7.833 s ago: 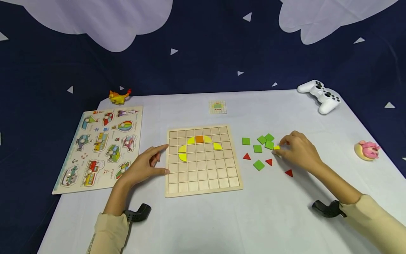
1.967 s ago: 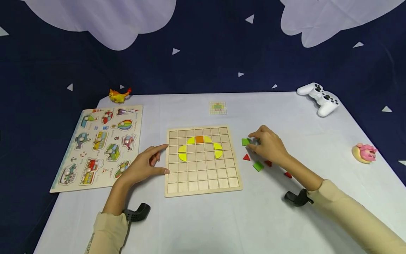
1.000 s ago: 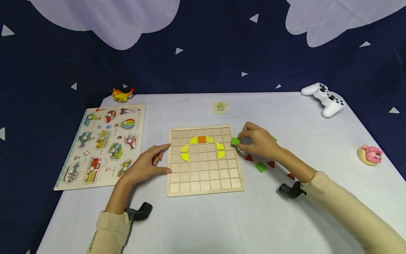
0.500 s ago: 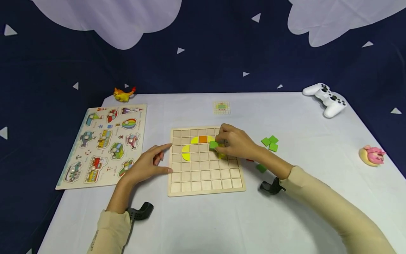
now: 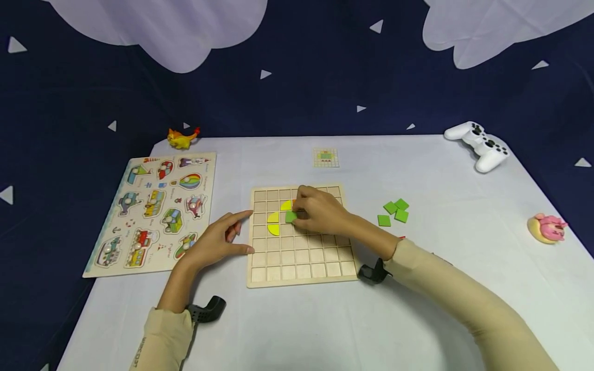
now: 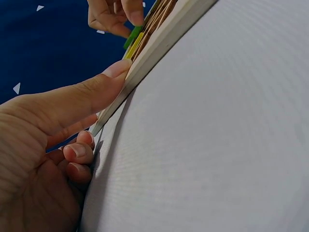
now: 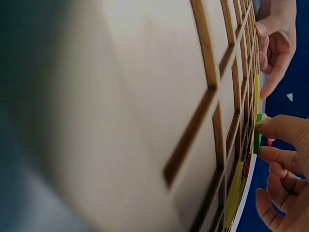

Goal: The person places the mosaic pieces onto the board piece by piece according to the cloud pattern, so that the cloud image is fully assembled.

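Note:
My right hand [image 5: 320, 210] pinches a green square tile [image 5: 290, 217] between thumb and forefinger over the wooden grid board [image 5: 297, 260], near its upper middle. In the right wrist view the green tile [image 7: 257, 134] stands at a slant to the board, at the fingertips. Yellow quarter-round tiles [image 5: 273, 230] lie in the board's cells on the left; the orange square is mostly covered by the right hand, as are the yellow tiles on the right. My left hand [image 5: 214, 242] touches the board's left edge with thumb and forefinger stretched out, its other fingers curled loosely.
Several loose green tiles [image 5: 390, 207] lie right of the board, and red triangles there are mostly hidden by the right arm. A pattern card [image 5: 326, 157] lies behind. A picture puzzle [image 5: 153, 216], an orange toy [image 5: 182, 139], a white game controller [image 5: 478, 147] and a pink figure [image 5: 547, 228] stand around.
A yellow quarter-round tile went into the board's right side. Afterwards the right hand took a green tile from the loose group and carried it left over the board. The left hand stayed put.

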Motion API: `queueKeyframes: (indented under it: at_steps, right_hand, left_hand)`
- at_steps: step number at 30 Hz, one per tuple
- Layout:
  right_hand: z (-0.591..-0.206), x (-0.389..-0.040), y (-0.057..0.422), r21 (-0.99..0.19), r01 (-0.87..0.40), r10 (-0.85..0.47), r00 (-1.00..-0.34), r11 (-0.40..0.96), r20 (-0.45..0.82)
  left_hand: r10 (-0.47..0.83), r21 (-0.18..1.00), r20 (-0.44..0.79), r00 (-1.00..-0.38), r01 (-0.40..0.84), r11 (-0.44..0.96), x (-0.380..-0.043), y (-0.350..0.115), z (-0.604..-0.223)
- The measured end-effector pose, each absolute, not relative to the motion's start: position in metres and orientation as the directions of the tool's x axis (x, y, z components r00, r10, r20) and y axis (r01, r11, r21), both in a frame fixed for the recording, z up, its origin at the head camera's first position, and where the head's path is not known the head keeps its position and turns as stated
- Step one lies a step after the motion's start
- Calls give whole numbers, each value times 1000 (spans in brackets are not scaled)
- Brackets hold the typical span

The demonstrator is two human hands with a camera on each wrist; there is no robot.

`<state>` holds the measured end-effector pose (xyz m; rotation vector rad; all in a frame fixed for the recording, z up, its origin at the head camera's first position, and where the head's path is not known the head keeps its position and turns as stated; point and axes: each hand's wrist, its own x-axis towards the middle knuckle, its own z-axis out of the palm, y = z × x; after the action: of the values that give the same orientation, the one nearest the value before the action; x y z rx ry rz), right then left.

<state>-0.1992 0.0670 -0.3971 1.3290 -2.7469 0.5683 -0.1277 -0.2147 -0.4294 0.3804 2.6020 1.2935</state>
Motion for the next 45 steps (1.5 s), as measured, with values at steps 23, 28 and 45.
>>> queueKeyframes:
  at_steps: [23,28,45]
  right_hand:
    - [-392,-191,62,-321,-711,-709,-690,626,146]
    - [-383,-188,92,-340,-686,-676,-717,643,168]
    - [-388,-174,224,-333,-494,-495,-864,803,89]
  left_hand:
    - [310,787,-77,-948,133,602,-125,-214,-431]
    - [315,792,-68,-947,141,595,-126,-214,-430]
    - [322,789,-70,-944,146,597,-126,-215,-430]
